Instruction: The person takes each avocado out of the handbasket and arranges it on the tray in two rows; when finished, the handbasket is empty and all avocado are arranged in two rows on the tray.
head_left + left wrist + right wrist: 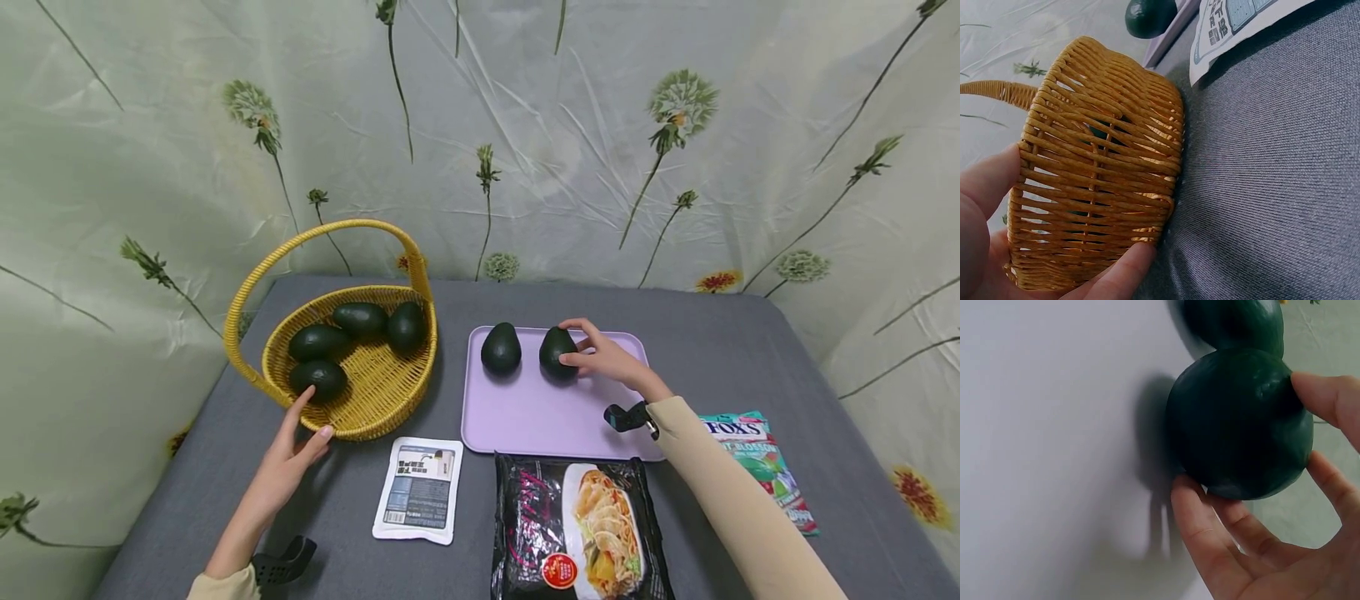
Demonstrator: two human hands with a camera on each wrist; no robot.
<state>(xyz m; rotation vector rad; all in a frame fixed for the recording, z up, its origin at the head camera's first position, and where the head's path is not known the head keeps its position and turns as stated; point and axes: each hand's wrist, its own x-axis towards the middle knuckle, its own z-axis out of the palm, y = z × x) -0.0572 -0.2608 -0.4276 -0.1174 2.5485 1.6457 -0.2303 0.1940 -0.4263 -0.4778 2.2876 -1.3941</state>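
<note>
My left hand (pixel 279 473) holds the near rim of a yellow wicker basket (pixel 384 392), one fingertip over the edge by an avocado (pixel 318 380). In the left wrist view, its fingers (pixel 1124 270) lie against the woven wall. Several dark green avocados sit along the basket's left and back. On the right, my right hand (pixel 609 363) grips an avocado (pixel 1235 428) over the lilac tray (pixel 525 429), thumb and fingers spread round it. A second avocado (pixel 501 350) stands on the tray just left of it.
In front of the tray lies a black food packet (pixel 540 517) with a noodle picture. A white pouch (pixel 418 492) is between it and the basket. A green FOX'S bag (pixel 765 467) lies beyond the right forearm. A flowered sheet (pixel 540 167) hangs behind the grey table (pixel 697 350).
</note>
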